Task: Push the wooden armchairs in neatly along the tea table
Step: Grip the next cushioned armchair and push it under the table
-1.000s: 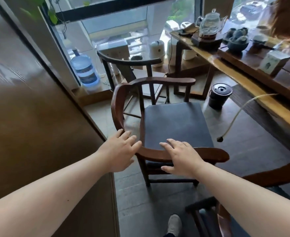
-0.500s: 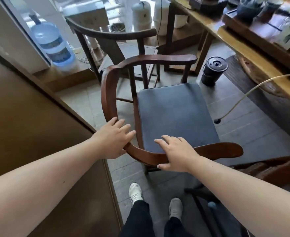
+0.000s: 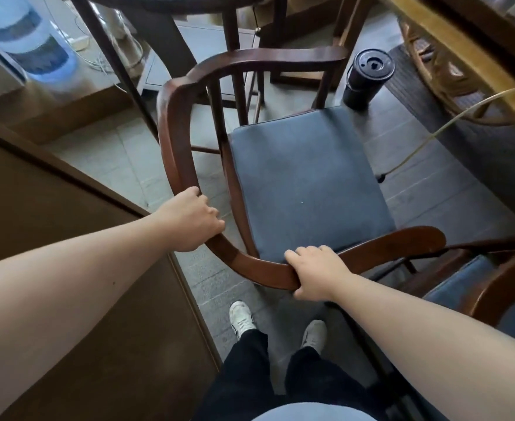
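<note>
A dark wooden armchair (image 3: 177, 141) with a curved horseshoe rail and a blue seat cushion (image 3: 305, 183) stands right in front of me, its open side facing the tea table (image 3: 462, 53) at the upper right. My left hand (image 3: 194, 220) is wrapped around the rail's left bend. My right hand (image 3: 317, 273) grips the rail at the near side. A second armchair (image 3: 493, 287) of the same kind sits at the lower right, touching the first one's arm end. A third chair (image 3: 171, 1) stands beyond, near the window.
A brown cabinet (image 3: 52, 238) fills the left side, close to the chair. A black lidded canister (image 3: 367, 77) stands on the floor by the table. A thin hose (image 3: 450, 123) hangs from the table. A water jug (image 3: 28, 44) sits at the upper left. My feet (image 3: 242, 317) are just behind the chair.
Both hands went from resting flat on the rail to gripping it. The view tilted down and I stepped closer, so my legs and feet show.
</note>
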`<state>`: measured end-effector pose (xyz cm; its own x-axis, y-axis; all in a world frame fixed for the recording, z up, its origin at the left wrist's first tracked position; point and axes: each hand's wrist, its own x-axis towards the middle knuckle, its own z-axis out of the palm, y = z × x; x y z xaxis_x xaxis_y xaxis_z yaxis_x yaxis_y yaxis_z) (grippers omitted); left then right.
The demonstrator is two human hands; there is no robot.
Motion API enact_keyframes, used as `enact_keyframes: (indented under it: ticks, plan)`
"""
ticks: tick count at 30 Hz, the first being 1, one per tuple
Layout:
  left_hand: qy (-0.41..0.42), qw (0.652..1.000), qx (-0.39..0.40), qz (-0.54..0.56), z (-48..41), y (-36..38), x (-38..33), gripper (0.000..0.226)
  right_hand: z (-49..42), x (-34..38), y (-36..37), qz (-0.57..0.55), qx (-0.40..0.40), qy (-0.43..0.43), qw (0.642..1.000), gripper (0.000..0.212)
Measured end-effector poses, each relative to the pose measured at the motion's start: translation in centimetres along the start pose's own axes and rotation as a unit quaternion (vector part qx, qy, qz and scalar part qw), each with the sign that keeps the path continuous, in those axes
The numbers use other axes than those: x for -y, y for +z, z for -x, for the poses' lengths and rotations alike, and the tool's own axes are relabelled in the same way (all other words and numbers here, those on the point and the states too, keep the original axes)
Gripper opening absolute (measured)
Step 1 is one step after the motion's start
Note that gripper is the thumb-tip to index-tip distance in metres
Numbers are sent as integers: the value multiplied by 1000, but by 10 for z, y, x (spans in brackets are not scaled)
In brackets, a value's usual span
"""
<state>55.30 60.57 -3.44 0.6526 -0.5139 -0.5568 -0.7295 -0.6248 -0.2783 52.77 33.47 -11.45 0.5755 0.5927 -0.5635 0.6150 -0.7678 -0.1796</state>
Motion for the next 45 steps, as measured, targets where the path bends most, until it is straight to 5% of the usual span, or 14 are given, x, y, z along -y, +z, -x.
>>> enact_keyframes:
  ticks: [9,25,28,31,36,45]
  plan:
    - [-25,999,-20,38,-5,-10,-30,19,16,-28,-9,33,39,-64,997,40]
    - [5,994,-49,93,-78,-114,-166,12,114,-172,6,83,129,6,988,36]
    - [59,987,-72,132,-73,-116,-150,30,120,-174,4,58,125,16,990,42]
    - [111,965,-123,203,-58,-116,-120,47,135,-169,-9,-49,65,29,996,62]
    - [85,948,-213,222,-50,-115,-64,48,160,-143,-40,-201,-102,60,972,59]
    - [91,911,-310,257,-50,-116,21,33,181,-75,-67,-375,-333,253,828,48]
